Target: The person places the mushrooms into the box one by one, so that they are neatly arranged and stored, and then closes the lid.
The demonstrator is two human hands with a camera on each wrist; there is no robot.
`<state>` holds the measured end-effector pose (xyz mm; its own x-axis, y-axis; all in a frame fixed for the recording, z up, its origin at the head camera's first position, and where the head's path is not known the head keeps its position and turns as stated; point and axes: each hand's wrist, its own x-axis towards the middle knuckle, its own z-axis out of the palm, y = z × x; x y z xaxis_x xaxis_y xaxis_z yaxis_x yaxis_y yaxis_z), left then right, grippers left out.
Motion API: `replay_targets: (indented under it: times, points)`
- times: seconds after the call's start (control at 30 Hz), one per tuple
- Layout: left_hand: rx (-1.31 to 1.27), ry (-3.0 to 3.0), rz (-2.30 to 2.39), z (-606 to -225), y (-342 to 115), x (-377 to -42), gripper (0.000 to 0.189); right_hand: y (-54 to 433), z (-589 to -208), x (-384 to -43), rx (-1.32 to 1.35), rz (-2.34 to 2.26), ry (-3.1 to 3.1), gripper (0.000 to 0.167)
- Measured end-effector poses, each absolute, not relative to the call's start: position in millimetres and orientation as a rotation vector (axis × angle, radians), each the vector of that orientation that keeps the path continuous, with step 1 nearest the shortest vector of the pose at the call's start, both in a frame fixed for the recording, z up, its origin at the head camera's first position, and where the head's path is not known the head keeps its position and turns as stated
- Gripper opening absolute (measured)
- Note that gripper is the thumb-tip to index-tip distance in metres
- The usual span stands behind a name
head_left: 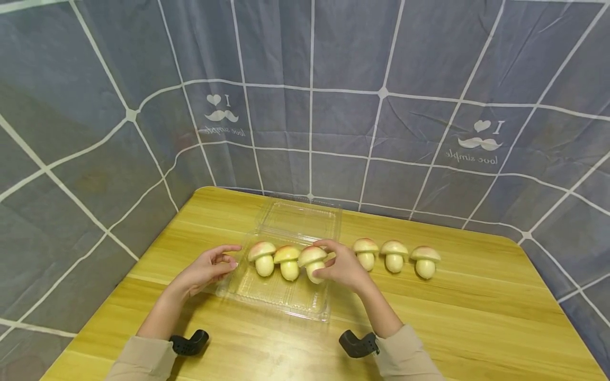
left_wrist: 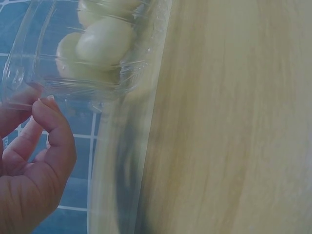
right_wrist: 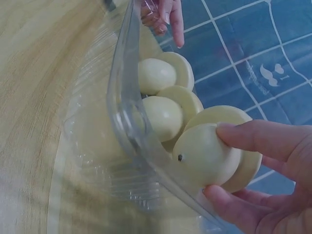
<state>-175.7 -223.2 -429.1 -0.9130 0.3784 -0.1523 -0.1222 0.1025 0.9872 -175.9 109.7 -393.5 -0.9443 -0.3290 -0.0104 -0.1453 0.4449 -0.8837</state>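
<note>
A clear plastic clamshell box (head_left: 271, 296) lies with its lid folded back on the wooden table. Two toy mushrooms, a left one (head_left: 264, 264) and a middle one (head_left: 289, 270), sit in a row inside it. My right hand (head_left: 345, 267) pinches a third mushroom (right_wrist: 207, 153) between thumb and fingers, beside the middle one at the box's right side. A small dark spot shows on the stem end of this mushroom. At the box's left rim, my left hand (head_left: 207, 270) holds the thin plastic edge between thumb and fingers (left_wrist: 53, 122).
Several mushrooms (head_left: 394, 256) stand in a row on the table to the right of the box. Behind the table hangs a grey curtain (head_left: 348, 121) with white grid lines. Beyond the box base, its lid (head_left: 300, 217) lies towards the table's back edge.
</note>
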Motion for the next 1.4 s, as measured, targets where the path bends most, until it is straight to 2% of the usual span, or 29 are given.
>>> replay_targets:
  times: [1.13, 1.4]
  points:
    - [0.258, 2.016, 1.852, -429, -223, -176, 0.056, 87, -394, -175, -0.433, -1.048, 2.907, 0.061]
    - [0.236, 2.014, 1.858, -428, -223, -176, 0.056, 86, -400, -178, -0.475, -0.974, 3.006, 0.053]
